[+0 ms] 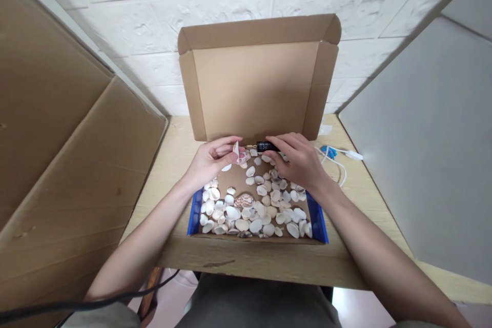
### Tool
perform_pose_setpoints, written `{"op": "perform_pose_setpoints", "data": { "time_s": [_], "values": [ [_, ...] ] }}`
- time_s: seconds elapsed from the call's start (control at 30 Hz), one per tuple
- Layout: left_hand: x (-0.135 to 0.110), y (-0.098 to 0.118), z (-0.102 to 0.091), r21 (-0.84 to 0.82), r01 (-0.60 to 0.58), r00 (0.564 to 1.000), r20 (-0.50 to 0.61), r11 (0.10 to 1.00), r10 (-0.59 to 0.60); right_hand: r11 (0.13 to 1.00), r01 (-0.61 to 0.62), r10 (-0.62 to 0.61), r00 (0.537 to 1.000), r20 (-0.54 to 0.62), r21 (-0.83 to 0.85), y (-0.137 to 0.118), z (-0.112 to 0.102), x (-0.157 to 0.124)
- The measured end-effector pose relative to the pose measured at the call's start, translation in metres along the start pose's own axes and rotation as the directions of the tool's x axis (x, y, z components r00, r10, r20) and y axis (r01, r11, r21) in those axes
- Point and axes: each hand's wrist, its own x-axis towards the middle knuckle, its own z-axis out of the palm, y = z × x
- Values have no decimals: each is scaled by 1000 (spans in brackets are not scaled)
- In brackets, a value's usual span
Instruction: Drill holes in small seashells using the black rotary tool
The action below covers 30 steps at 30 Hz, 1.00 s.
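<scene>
My left hand (pixel 209 161) pinches a pale seashell with reddish spots (pixel 243 157) between thumb and fingers, above the far left part of a shallow cardboard box. My right hand (pixel 303 156) is closed around a small black mini drill (pixel 265 146), which has a gold-coloured chuck tip. The tip points left toward the spotted shell; whether it touches the shell I cannot tell. Beneath both hands, many small white and cream clam shells (pixel 255 225) lie loose in the box. One larger brown-patterned shell (pixel 244 200) rests among them.
The box has blue side walls (pixel 317 218), and its open cardboard lid (pixel 257 87) stands upright behind. A white cable (pixel 343 174) with a blue tie (pixel 328 152) lies right on the wooden table (pixel 365 200). Cardboard (pixel 77 138) stands left, a grey panel (pixel 430 138) right.
</scene>
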Motion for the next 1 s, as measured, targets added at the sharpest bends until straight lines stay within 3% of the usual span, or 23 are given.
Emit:
{"op": "perform_pose_setpoints", "data": {
  "time_s": [0.47,1.0],
  "values": [
    [0,-3,-2,13,-20,1000,18,1000,20,999,-25,24,999,-35,-24,0,-2,1],
    [0,-4,-3,-34,-15,1000,24,999,15,999,26,-29,997,-65,-42,-1,-2,2]
  ]
}}
